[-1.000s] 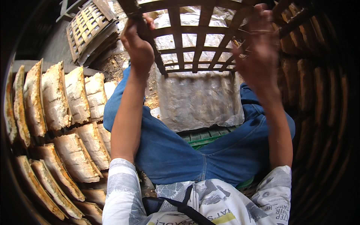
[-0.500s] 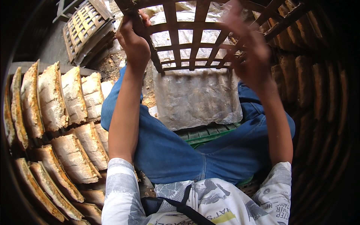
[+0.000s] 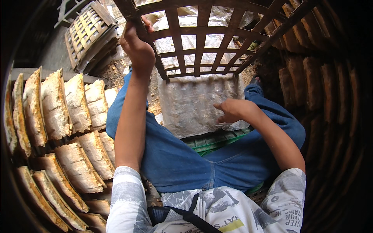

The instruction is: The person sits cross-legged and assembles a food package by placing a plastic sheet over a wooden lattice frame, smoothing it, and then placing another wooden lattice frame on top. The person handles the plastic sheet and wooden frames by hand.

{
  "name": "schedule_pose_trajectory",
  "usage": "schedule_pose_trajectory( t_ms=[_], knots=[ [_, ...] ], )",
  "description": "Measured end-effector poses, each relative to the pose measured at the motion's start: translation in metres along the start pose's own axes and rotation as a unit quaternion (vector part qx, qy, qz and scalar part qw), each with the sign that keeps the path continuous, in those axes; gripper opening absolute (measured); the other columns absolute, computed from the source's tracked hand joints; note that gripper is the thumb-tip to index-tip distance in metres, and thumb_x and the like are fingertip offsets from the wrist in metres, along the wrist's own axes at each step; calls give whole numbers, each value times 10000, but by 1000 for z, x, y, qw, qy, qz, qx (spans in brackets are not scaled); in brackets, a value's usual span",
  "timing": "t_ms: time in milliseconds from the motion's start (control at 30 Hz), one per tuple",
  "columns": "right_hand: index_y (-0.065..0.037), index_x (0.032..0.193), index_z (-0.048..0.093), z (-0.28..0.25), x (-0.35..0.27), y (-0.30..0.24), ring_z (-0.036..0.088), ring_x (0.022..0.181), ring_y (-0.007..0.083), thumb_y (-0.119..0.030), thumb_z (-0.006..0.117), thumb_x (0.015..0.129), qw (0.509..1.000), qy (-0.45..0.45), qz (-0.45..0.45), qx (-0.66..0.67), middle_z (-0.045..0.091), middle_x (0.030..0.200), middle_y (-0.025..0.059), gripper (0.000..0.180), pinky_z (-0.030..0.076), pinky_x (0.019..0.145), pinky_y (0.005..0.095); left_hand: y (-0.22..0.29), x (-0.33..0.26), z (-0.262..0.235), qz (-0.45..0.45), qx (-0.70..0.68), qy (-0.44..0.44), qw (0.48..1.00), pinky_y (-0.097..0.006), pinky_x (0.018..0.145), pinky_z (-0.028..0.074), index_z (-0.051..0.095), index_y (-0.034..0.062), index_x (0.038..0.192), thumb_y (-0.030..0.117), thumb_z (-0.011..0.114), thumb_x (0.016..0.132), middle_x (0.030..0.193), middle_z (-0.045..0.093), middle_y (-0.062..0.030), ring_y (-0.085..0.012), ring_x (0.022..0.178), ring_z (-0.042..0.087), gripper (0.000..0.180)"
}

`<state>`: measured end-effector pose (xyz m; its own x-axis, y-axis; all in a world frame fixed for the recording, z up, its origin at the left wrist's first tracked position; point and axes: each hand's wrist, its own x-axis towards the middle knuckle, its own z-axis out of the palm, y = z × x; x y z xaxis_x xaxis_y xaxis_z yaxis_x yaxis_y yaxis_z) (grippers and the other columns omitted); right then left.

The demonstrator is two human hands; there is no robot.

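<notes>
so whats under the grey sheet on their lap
A green slatted plastic crate shows under the grey crinkled sheet's near edge, between blue-jeaned knees. The right hand touches the sheet; anything else beneath is hidden.

The person is wearing a short-sleeved shirt in white and grey with dark printed lettering and a yellow patch, and blue denim jeans. A black strap is crossing the chest. Both forearms are showing bare below the sleeves.
</notes>
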<state>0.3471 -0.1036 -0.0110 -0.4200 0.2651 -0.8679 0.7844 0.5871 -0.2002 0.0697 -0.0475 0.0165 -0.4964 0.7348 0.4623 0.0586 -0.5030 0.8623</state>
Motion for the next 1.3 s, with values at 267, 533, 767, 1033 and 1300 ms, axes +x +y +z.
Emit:
schedule_pose_trajectory(
  t_ms=[267,533,767,1033,1300],
  knots=[
    [-125,1469,474,-103,-83,23,421,1404,335,-105,713,880,574,798,-184,-27,450,1499,186,636,386,1131,453,10,-4,-3,-25,34,-7,999,-283,695,428,547,27,872,260,295,1004,786,554,-69,-152,721,513,368],
    [-124,1426,537,-102,-70,29,380,1458,297,-240,775,810,675,717,-16,-173,475,1511,150,670,331,1153,563,2,0,-5,-35,-7,0,999,-295,715,436,540,28,931,264,304,1022,849,528,-54,-157,777,518,346],
    [-76,983,650,-116,-133,19,652,835,124,-138,790,852,491,828,-154,223,669,863,24,202,528,806,277,6,-3,-2,-37,-9,18,999,-274,668,403,570,2,874,309,374,1000,749,546,-47,-121,704,504,385],
    [-99,587,373,-115,-132,12,311,496,39,-57,689,801,665,604,-301,319,355,533,-70,384,229,451,262,4,-11,-7,-40,8,5,999,-297,676,410,534,29,852,289,323,993,749,522,-51,-136,700,490,363],
    [-82,604,330,-119,-100,15,348,552,40,-63,656,821,622,629,-259,387,383,579,-46,392,282,494,252,11,-13,-4,-22,11,19,1000,-270,579,375,547,4,813,289,358,1020,698,534,-36,-102,633,486,399]
  ],
)
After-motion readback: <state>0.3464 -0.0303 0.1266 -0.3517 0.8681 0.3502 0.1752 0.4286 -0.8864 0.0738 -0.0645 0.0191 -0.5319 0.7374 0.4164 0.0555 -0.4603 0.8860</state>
